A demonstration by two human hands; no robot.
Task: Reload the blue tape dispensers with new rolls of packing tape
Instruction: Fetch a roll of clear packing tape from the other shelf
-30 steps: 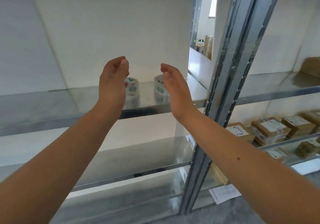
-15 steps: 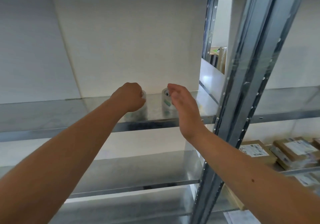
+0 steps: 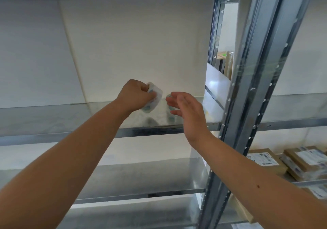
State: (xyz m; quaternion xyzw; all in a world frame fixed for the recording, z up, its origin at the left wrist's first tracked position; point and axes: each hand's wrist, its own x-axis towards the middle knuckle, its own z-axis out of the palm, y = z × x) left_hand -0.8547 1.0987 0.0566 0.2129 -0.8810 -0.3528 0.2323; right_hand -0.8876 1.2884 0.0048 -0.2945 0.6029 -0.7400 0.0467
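Two clear rolls of packing tape with printed labels are at a metal shelf (image 3: 53, 119) at about head height. My left hand (image 3: 134, 96) is closed around the left tape roll (image 3: 154, 98), which is tilted and lifted a little off the shelf. The right tape roll (image 3: 170, 117) stands on the shelf, mostly hidden behind my right hand (image 3: 185, 110). That hand is spread with fingers apart, just in front of the roll and holding nothing. No blue tape dispenser is in view.
A steel upright post (image 3: 251, 80) rises just right of my right hand. A lower shelf (image 3: 141, 179) lies beneath. Cardboard parcels (image 3: 304, 163) with labels are stacked on the neighbouring rack at the lower right. A white wall (image 3: 132, 43) backs the shelf.
My left hand closed on the left roll and has tipped it up off the shelf. My right hand moved closer to the right roll. The camera tilted upward.
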